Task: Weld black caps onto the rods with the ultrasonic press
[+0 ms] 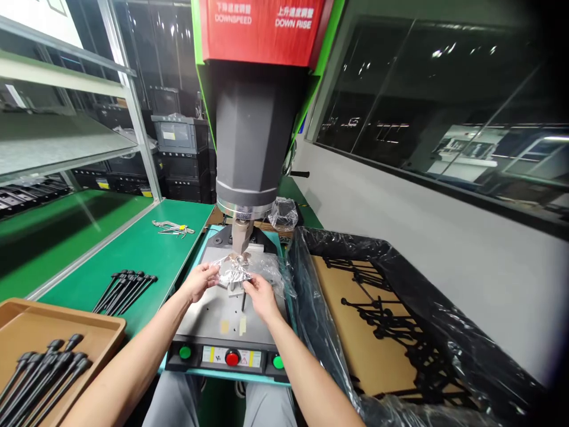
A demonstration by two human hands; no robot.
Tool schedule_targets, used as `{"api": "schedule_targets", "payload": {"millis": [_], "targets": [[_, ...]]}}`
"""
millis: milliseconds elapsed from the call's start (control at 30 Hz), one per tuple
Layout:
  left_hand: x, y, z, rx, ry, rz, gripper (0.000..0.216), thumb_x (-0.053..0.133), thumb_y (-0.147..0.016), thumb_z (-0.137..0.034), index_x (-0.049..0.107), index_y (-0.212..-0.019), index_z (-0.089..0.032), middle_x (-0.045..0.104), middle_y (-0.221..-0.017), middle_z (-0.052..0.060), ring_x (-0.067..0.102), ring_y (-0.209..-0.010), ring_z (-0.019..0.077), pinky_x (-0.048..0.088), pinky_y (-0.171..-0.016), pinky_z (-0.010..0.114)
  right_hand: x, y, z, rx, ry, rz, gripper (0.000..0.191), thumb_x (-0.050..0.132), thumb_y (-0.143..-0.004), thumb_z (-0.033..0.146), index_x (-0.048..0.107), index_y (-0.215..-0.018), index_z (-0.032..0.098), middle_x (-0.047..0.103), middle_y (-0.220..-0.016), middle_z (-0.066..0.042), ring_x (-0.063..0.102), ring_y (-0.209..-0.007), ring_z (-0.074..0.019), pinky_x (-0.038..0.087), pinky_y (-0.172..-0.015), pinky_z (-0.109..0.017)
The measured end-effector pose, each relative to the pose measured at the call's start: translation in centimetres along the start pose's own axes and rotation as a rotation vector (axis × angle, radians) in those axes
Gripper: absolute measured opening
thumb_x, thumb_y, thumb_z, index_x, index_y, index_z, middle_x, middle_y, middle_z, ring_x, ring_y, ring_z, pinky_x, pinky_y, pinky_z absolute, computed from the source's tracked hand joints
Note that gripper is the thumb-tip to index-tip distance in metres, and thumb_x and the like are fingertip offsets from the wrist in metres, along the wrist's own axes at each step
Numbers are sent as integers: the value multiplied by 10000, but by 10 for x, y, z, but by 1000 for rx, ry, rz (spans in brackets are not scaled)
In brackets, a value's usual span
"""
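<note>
Beneath the press's metal horn [241, 236], a crumpled sheet of shiny clear plastic film [234, 273] lies over the fixture on the metal base plate [213, 311]. My left hand [202, 281] pinches the film's left edge between thumb and fingers. On the other side, my right hand [262, 295] pinches its lower right edge. A thin dark rod [243, 301] sticks out toward me from under the film, close to my right fingertips. The film covers most of the fixture, so what lies inside it is hard to make out.
Black round-headed rods [124, 290] lie on the green table [173, 243], and more fill a tan tray [111, 325]. Hand tools [173, 228] lie farther back. At right, a plastic-lined bin [320, 332] holds black rods on cardboard. A red button [232, 357] sits between green ones.
</note>
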State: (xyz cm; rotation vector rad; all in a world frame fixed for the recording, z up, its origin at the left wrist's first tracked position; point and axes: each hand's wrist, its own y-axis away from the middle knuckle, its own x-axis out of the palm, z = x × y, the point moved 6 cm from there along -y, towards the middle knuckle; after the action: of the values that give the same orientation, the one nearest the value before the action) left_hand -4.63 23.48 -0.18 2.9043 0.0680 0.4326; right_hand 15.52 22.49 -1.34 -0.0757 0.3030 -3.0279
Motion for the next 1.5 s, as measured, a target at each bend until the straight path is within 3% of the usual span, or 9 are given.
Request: {"api": "schedule_targets", "payload": {"millis": [100,333,533,667,767,933,1133,1300,1500], "targets": [[2,-1,-9,26,37,18,392,841,-592,-403,567,-714,-151,558,-630,-24,535,-553,77,472,-592,214,5,-11,10,-52,2,-11,376,659,-762,351,640,-1085,158,696,-980,-86,643,-870,-223,492,-835,-362],[6,-9,-20,48,73,40,397,839,-600,-395,538,-692,-152,515,-581,-51,533,-513,69,477,-558,207,8,-29,38,-111,364,-183,328,655,-743,329,713,-1039,199,694,-1020,-81,588,-982,-271,432,-934,-400],[4,-20,-20,54,105,21,381,853,-584,-354,559,-711,-147,550,-588,-38,545,-506,71,500,-566,219,15,-55,36,-98,171,-193,314,717,-653,392,712,-895,192,668,-1107,-88,538,-1100,-284,394,-974,-372],[-1,-28,-20,52,123,-1,366,852,-586,-333,558,-700,-148,566,-580,-28,559,-506,77,508,-556,217,22,-69,27,4,82,-123,388,712,-640,477,666,-882,176,706,-860,-57,628,-837,-244,483,-763,-334],[-3,-32,-24,37,128,-18,371,856,-572,-316,562,-720,-146,601,-614,-12,583,-518,84,512,-545,215,25,-74,23,51,58,-90,434,738,-603,470,628,-897,170,697,-793,-29,631,-745,-214,480,-700,-303],[-3,-35,-31,14,125,-13,379,858,-561,-302,574,-751,-140,607,-631,-10,592,-525,83,512,-538,207,23,-74,25,95,69,-8,441,788,-553,352,635,-926,173,706,-839,-23,637,-778,-217,477,-745,-313],[-5,-34,-35,16,115,-20,373,859,-563,-291,548,-716,-154,563,-599,-37,567,-521,73,525,-572,219,16,-74,33,27,109,72,265,639,-745,373,708,-937,204,715,-948,-26,621,-934,-238,452,-868,-350],[-6,-33,-33,22,97,-30,379,861,-549,-301,553,-716,-156,556,-599,-38,574,-536,81,519,-581,225,20,-77,21,24,88,43,326,658,-716,433,733,-902,176,723,-956,-59,613,-1000,-277,455,-895,-380],[-10,-29,-21,35,28,-48,385,855,-544,-339,536,-654,-153,536,-539,-34,596,-539,116,469,-529,220,12,-69,5,28,59,-75,495,668,-713,443,662,-1154,219,650,-1201,-77,583,-1094,-255,451,-920,-363]]}}
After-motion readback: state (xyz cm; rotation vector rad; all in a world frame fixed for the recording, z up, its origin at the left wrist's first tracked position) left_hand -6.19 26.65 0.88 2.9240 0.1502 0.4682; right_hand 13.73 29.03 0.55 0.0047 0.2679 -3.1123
